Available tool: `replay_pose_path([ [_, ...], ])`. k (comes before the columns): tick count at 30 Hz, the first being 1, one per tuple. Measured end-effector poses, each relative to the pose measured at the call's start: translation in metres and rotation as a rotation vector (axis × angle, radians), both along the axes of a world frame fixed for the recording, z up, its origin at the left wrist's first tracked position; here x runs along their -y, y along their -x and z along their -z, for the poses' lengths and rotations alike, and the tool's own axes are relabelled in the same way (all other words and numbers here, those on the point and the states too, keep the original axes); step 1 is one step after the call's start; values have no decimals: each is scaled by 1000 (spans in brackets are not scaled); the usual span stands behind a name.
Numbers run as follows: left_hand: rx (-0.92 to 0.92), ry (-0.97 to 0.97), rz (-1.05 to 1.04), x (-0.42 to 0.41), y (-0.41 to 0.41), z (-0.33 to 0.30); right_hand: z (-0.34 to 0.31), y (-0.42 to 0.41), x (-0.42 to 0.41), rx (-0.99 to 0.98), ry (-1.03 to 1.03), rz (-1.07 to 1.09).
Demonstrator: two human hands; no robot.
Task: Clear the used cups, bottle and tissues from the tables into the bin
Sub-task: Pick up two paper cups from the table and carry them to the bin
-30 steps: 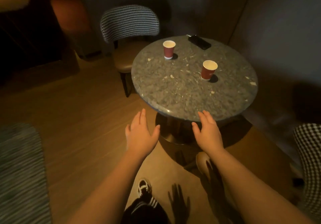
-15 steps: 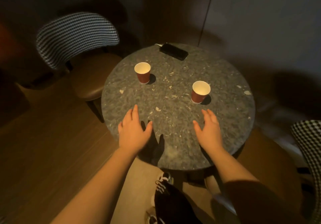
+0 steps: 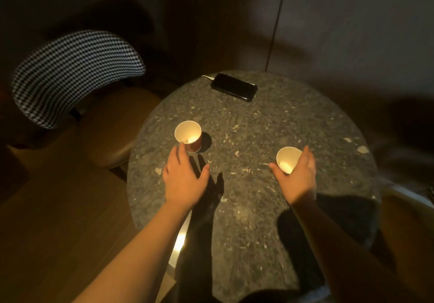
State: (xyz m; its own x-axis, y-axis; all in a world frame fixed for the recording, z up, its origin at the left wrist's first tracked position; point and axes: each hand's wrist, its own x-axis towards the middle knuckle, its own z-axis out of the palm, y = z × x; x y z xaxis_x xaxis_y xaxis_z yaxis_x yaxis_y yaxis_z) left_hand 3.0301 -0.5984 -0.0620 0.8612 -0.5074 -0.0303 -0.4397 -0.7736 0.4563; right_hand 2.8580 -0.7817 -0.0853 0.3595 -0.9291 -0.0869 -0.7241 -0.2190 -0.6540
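Note:
Two red paper cups with white insides stand on the round grey stone table point(image 3: 246, 208). My left hand point(image 3: 185, 180) is flat and spread just in front of the left cup point(image 3: 189, 134), with its forefinger tip touching the cup's near side. My right hand point(image 3: 297, 180) curls around the near side of the right cup point(image 3: 288, 159), thumb on the left and fingers on the right. That cup's red wall is mostly hidden by the hand. No bottle, tissue or bin is in view.
A black phone point(image 3: 234, 90) with a white cable lies at the table's far edge. A houndstooth-backed chair point(image 3: 75, 74) with a brown seat stands to the left of the table. A dark wall runs close behind, and wooden floor lies to the left.
Both hands have moved forward across the table from its near edge to the cups. The right hand has come around the right cup, and the left has reached the left cup.

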Motion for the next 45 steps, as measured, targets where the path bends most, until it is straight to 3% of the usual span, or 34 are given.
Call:
replay_pose_path([
  [11,-112,76,44,33,-80,9,-6,-34,-24,-36,107,43],
  [16,-225,99,83,39,-106,14,-15,-44,-47,0,108,194],
  [21,-180,126,213,41,-116,10,-20,-49,-66,26,75,306],
  [25,-215,153,433,47,-108,2,-24,-39,-87,26,103,406],
  [33,-243,179,817,63,-29,-16,-30,27,-149,37,144,666],
  [42,-242,195,1339,43,131,-16,-32,137,-267,-7,130,1107],
  [45,-336,199,1483,19,189,-14,-33,172,-314,-30,122,1256],
])
